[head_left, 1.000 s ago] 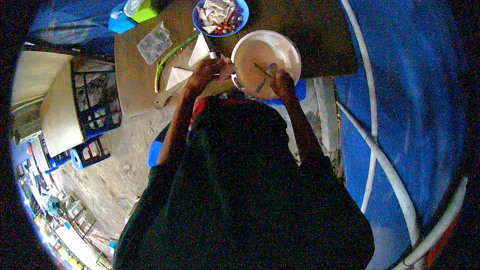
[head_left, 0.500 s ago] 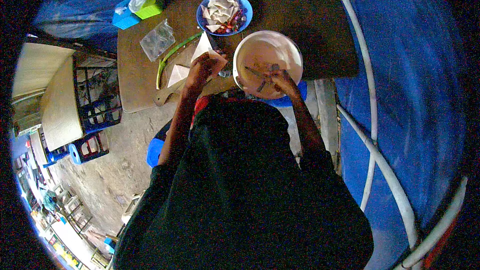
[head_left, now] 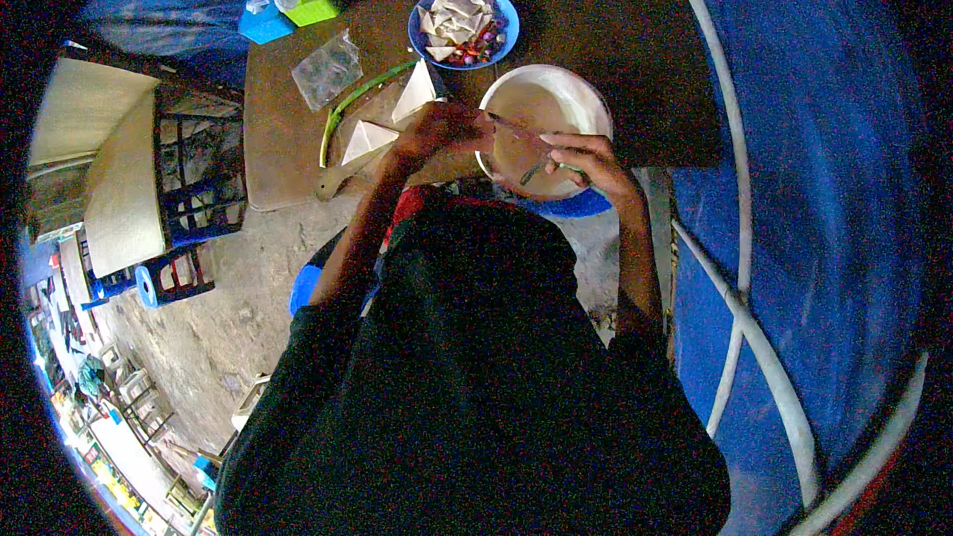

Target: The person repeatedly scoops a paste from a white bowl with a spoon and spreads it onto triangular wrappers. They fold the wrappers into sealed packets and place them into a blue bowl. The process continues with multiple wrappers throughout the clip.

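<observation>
My right hand is closed on a thin-bladed knife above the white bowl of cloudy, brownish liquid. The blade points left and its tip comes up to my left hand. That hand is closed at the bowl's left rim; what it grips is hidden by the fingers. A small dark object shows low in the bowl, too blurred to name. Two pale triangular pieces, one upright and one lower, rest on the wooden cutting board beside my left hand.
Behind the board stands a blue bowl with pale triangles and chopped red and purple bits. A long green stalk lies along the board, near a clear plastic bag. Green and blue baskets sit at the table's back left.
My right hand has lifted the knife out of the bowl and brought it level, toward my left hand. The left hand has moved right, to the bowl's rim. The whole view has shifted slightly.
</observation>
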Demonstrator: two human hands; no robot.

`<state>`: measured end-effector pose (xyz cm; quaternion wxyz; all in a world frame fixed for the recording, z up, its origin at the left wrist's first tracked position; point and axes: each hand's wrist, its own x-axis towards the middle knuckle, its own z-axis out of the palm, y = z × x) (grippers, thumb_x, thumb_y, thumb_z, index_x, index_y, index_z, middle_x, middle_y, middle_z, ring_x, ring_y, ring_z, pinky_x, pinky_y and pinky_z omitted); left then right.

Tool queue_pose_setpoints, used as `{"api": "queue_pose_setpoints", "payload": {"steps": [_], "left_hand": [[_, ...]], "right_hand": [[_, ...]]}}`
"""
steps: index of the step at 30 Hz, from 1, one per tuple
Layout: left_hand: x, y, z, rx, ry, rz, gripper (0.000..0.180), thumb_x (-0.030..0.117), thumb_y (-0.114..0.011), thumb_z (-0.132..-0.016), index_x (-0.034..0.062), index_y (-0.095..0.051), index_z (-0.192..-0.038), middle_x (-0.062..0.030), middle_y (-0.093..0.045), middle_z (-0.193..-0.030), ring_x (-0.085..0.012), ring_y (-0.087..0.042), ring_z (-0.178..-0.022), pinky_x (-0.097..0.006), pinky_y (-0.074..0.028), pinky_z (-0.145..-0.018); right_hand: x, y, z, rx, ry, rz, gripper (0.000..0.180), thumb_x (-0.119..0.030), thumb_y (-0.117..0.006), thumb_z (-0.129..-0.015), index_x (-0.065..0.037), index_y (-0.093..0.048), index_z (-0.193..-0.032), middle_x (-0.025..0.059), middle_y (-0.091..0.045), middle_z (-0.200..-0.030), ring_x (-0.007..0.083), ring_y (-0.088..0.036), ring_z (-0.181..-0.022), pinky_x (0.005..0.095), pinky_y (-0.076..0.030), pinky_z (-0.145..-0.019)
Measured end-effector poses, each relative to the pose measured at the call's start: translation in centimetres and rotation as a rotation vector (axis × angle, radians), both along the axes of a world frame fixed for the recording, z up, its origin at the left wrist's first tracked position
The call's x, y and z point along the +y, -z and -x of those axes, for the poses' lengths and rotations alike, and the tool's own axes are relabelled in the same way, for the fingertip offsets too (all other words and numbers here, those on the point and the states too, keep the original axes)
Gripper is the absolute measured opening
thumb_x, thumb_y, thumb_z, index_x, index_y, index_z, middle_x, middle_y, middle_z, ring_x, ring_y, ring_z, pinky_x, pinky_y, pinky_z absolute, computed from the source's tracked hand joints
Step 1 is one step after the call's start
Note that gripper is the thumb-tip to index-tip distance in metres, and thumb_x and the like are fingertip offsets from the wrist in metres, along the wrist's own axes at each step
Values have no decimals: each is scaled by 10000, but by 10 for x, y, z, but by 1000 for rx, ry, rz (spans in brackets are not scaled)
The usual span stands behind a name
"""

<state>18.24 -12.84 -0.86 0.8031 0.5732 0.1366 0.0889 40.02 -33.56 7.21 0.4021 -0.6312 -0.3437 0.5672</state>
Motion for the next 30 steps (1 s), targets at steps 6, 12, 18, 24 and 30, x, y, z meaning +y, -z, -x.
{"api": "queue_pose_setpoints", "payload": {"steps": [6, 12, 18, 24, 30], "left_hand": [[3, -12, 1, -37, 68, 2, 449, 358, -513, -877, -24, -601, -1097, -100, -630, -1096, -218, -586, -1008, -331, -417, -960], [-11, -44, 2, 196, 1, -145, 440, 370, -508, -880, -4, -626, -1079, -104, -648, -1039, -207, -592, -985, -326, -428, -912], [-10, -42, -1, -96, 26, -194, 618, 539, -531, -831, -32, -624, -1047, -136, -643, -1010, -226, -595, -961, -346, -457, -869], [-16, -47, -5, -149, -27, -132, 726, 611, -559, -780, -52, -567, -1079, -142, -639, -969, -216, -604, -932, -338, -473, -842], [-23, -76, -17, -74, 34, -15, 661, 536, -605, -785, -6, -501, -1150, -112, -635, -976, -181, -602, -922, -305, -477, -780]], "right_hand": [[0, 1, 1, -243, -89, -132, 310, -126, -562, -870, -55, -603, -1169, 19, -640, -763, 35, -436, -520, 188, -337, -440], [-1, -16, 3, -435, -74, -211, 278, -83, -588, -847, -50, -635, -1119, 39, -671, -808, 57, -539, -628, 218, -454, -579], [-5, -38, 3, -540, -79, -233, 262, -85, -603, -840, -59, -650, -1096, 45, -678, -882, 80, -583, -729, 235, -484, -686], [-3, -61, 10, -325, 246, -59, 272, -184, -678, -805, -71, -660, -1052, 13, -652, -828, 80, -585, -742, 209, -467, -676], [31, -31, 53, -256, 291, -230, 273, -229, -700, -776, -45, -671, -977, 21, -657, -857, 91, -578, -786, 236, -442, -708]]}}
